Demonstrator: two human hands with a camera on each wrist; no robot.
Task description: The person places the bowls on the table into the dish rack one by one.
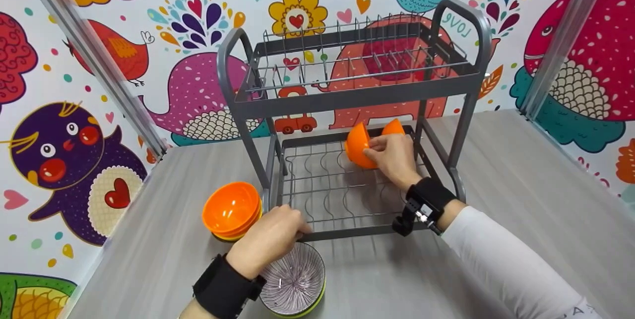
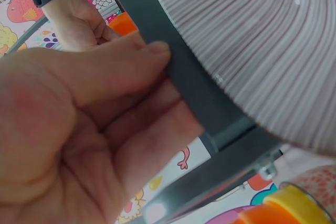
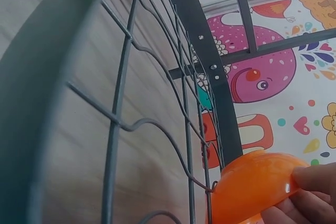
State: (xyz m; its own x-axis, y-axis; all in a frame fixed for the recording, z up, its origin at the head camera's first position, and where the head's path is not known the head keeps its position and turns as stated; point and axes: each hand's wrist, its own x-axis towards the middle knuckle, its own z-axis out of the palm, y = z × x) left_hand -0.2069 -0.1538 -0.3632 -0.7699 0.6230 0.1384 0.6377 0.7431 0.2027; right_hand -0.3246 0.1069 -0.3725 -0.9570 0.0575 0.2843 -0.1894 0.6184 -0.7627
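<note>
My right hand (image 1: 397,158) pinches the rim of an orange bowl (image 1: 357,148) between thumb and fingers. That bowl stands tilted on its side at the back of the lower tier of a grey two-tier dish rack (image 1: 357,96). Just to its right is a second orange bowl (image 1: 394,126), partly hidden by the hand. In the right wrist view the held bowl (image 3: 257,182) touches the rack's wires. My left hand (image 1: 270,234) grips the rack's lower front rail near its left corner, its thumb (image 2: 152,51) lying on the dark bar.
Left of the rack stands a stack of orange bowls (image 1: 230,210) with a yellow rim below. A line-patterned bowl (image 1: 295,282), stacked on something green-rimmed, sits before the front rail. The upper wire tier (image 1: 342,56) overhangs the lower one. Printed walls (image 1: 198,110) stand behind and beside the table.
</note>
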